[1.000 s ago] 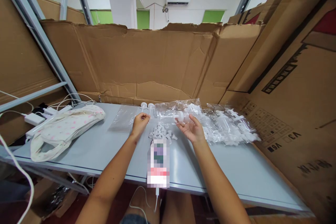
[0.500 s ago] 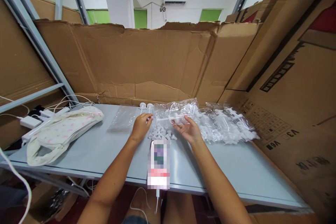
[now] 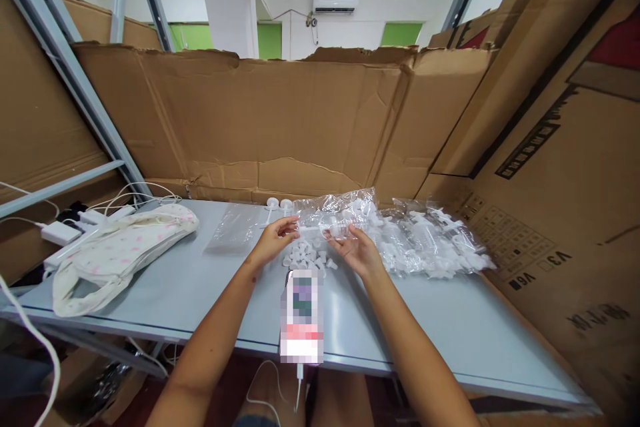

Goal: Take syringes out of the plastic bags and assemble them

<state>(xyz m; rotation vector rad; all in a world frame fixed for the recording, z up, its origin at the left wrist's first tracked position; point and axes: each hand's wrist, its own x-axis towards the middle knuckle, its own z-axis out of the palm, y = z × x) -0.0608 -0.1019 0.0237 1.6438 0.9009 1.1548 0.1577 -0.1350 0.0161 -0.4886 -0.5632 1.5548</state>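
Between my hands is a white rod-like part (image 3: pixel 311 229) with a clear, ribbed-looking plastic section at its right end. My right hand (image 3: pixel 359 252) grips the clear end between thumb and fingers, palm turned up. At the rod's left tip, the fingers of my left hand (image 3: pixel 276 240) are pinched together. Just below lies a pile of small white plastic pieces (image 3: pixel 305 255). Two white parts with round disc heads (image 3: pixel 273 203) are beyond my left hand. Behind the held part sits an open clear bag (image 3: pixel 333 203) with white pieces in it.
Filled clear bags (image 3: pixel 425 240) lie to the right, and a flat clear bag (image 3: pixel 233 227) to the left. A phone (image 3: pixel 302 317) with a cable is at the table's front edge. A white cloth bag (image 3: pixel 125 253) lies far left. Cardboard walls (image 3: pixel 290 113) enclose the table.
My left hand has moved right, its fingertips coming to the left tip of the white rod-like part. My right hand stays nearly in place with the clear end.
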